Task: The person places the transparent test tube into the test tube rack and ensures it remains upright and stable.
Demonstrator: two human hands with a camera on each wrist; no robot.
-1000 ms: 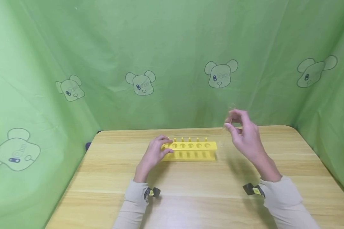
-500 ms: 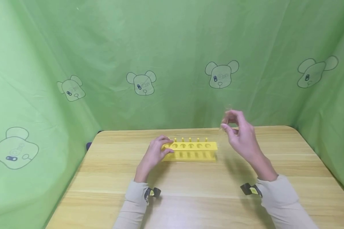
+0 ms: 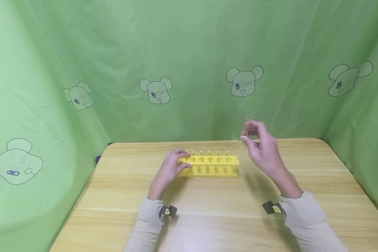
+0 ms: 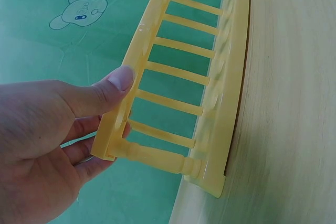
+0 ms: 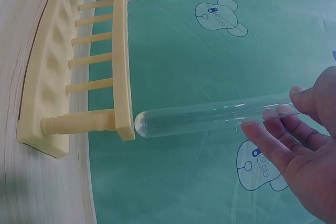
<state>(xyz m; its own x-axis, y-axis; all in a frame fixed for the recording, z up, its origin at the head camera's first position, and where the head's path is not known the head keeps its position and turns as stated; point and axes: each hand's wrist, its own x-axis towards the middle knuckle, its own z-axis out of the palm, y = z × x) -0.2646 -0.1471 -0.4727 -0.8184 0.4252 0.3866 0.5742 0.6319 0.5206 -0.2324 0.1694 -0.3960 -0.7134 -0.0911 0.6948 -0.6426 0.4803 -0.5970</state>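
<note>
A yellow test tube rack (image 3: 208,170) stands on the table, with a row of round holes along its top and a line of pegs behind. My left hand (image 3: 169,169) grips the rack's left end, thumb in front and fingers behind the top bar, as the left wrist view (image 4: 58,124) also shows. My right hand (image 3: 266,148) pinches a clear glass test tube (image 5: 194,118) near its upper end. The tube's rounded bottom is close to the rack's right end, at the level of the top bar; whether they touch I cannot tell. No tubes show in the rack's holes.
The wooden table (image 3: 208,217) has its back edge just behind the rack. A green curtain (image 3: 189,45) printed with bear heads hangs round the back and both sides. Each wrist wears a small black camera.
My right hand has moved slightly left with the test tube, bringing it closer to the rack's right end. The left hand and the rack have stayed in place.
</note>
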